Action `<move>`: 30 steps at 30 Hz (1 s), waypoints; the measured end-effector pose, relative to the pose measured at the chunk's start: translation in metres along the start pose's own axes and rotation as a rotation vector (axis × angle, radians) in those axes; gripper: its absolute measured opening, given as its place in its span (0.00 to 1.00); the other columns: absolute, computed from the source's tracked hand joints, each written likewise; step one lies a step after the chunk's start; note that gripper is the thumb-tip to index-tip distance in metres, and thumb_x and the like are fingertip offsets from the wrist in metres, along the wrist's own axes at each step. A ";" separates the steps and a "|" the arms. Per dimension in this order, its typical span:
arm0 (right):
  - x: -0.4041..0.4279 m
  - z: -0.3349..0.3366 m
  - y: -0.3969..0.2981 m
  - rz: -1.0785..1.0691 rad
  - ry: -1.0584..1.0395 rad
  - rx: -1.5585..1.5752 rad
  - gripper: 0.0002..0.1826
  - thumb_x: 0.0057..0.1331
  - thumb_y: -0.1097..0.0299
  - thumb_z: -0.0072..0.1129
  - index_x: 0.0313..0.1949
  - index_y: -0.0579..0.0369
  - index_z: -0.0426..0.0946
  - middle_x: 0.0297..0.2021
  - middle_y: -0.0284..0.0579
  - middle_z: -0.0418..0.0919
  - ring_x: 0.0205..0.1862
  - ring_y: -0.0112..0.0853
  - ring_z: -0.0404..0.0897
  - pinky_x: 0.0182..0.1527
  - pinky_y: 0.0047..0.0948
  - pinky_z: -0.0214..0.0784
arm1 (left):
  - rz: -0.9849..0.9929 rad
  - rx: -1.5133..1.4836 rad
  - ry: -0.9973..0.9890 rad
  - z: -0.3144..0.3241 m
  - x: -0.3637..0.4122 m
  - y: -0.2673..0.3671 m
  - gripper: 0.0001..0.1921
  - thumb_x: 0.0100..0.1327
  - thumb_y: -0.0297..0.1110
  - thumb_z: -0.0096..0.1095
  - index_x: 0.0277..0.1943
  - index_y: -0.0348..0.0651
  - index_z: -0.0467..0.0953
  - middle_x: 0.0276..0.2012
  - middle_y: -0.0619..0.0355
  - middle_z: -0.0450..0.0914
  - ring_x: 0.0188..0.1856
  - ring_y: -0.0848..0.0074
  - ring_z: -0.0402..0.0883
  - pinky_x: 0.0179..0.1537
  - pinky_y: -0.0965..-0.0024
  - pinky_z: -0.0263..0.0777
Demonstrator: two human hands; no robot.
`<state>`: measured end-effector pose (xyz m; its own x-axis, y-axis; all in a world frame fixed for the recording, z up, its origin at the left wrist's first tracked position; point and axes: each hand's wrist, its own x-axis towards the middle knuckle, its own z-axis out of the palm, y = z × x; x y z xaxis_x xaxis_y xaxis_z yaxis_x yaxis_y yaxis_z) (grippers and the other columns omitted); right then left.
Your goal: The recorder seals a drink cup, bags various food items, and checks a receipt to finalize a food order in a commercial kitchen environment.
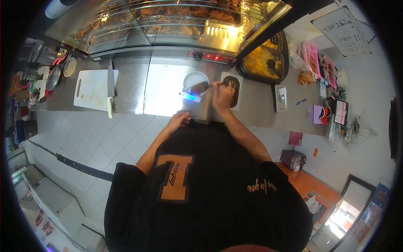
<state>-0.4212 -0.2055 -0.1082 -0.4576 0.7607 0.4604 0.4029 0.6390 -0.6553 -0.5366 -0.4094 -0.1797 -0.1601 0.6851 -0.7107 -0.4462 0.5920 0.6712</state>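
My right hand (224,97) grips the handle of a dark spoon (210,85). The spoon's head reaches over a round white bowl (195,78), where a dark reddish-brown food (199,89) lies at the near side. A small digital scale (190,97) with a lit blue display shows at the bowl's front, and the bowl appears to sit on it. Partly under my right hand is a steel food pan (238,94) of dark brown contents. My left hand (180,121) is at the counter's front edge with fingers curled; whether they touch the edge is unclear.
A knife (110,82) lies on a white cutting board (91,89), its handle past the counter edge. A glass warming cabinet (189,37) with fried food stands behind. To the right are a black pan of yellow food (263,64), a lidded steel pan (281,98) and a tablet (341,112).
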 end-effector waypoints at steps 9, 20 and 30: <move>-0.003 -0.007 0.036 0.791 0.158 0.279 0.14 0.66 0.59 0.48 0.33 0.59 0.74 0.22 0.36 0.76 0.26 0.23 0.70 0.31 0.23 0.61 | -0.023 0.004 0.002 0.000 -0.001 0.004 0.21 0.62 0.53 0.52 0.44 0.44 0.74 0.37 0.62 0.77 0.37 0.80 0.74 0.36 0.74 0.65; -0.020 -0.089 0.034 0.716 0.429 0.454 0.12 0.68 0.62 0.46 0.35 0.56 0.73 0.27 0.36 0.75 0.31 0.23 0.70 0.38 0.25 0.59 | -0.004 0.108 -0.005 0.004 0.019 0.020 0.17 0.64 0.49 0.50 0.45 0.45 0.74 0.36 0.63 0.77 0.36 0.81 0.74 0.36 0.73 0.67; -0.024 -0.107 0.014 -0.113 0.002 -0.302 0.08 0.63 0.66 0.53 0.31 0.54 0.77 0.32 0.29 0.77 0.45 0.29 0.68 0.51 0.37 0.48 | 0.209 -0.209 0.329 -0.007 0.044 0.047 0.12 0.64 0.38 0.51 0.40 0.37 0.74 0.27 0.59 0.77 0.26 0.80 0.75 0.23 0.79 0.65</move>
<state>-0.3193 -0.2026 -0.0642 -0.5119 0.6828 0.5213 0.5665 0.7245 -0.3926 -0.5709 -0.3552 -0.1810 -0.5225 0.5894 -0.6161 -0.5374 0.3334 0.7746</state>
